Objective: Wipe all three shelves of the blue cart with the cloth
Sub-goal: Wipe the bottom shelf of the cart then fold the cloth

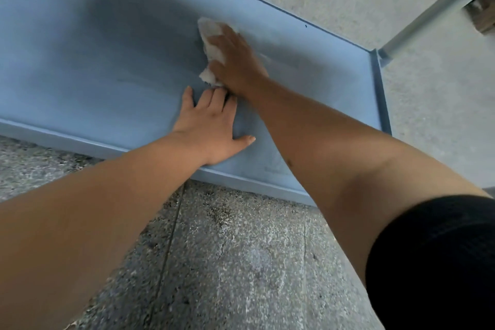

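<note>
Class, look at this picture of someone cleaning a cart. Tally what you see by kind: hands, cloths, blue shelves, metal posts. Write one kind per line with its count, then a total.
Hands: 2, the left hand flat on the shelf and the right hand pressing the cloth
Cloths: 1, the white cloth
Blue shelves: 1, the shelf
Metal posts: 1, the post
Total: 5

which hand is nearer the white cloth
Right. The right hand lies flat on top of the white cloth, pressing it onto the blue shelf. The left hand rests palm-down on the shelf just on the near side of the cloth, fingertips close to its edge.
</note>
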